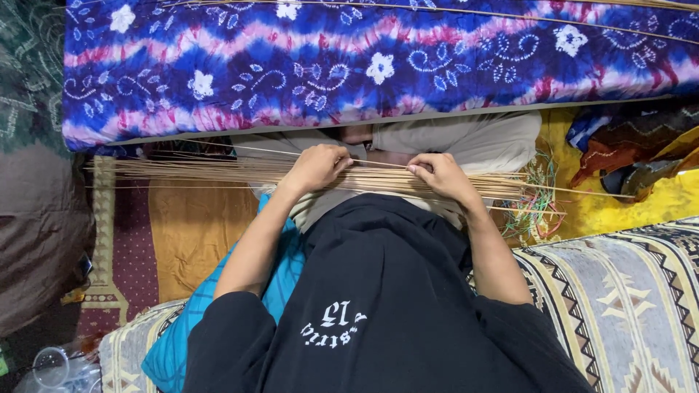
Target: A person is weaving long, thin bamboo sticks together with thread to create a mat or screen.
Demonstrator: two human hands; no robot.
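Two hands work a bundle of thin sticks across the lap.

The long bundle of pale sticks lies crosswise over the knees, below the blue and pink tie-dye cloth. The left hand is curled closed over the sticks near the middle; just beside it the right hand pinches them with bent fingers. Farther right, a tangle of coloured strings lies on yellow fabric.

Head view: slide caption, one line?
Both hands, left and right, grip a bundle of thin sticks across the lap.
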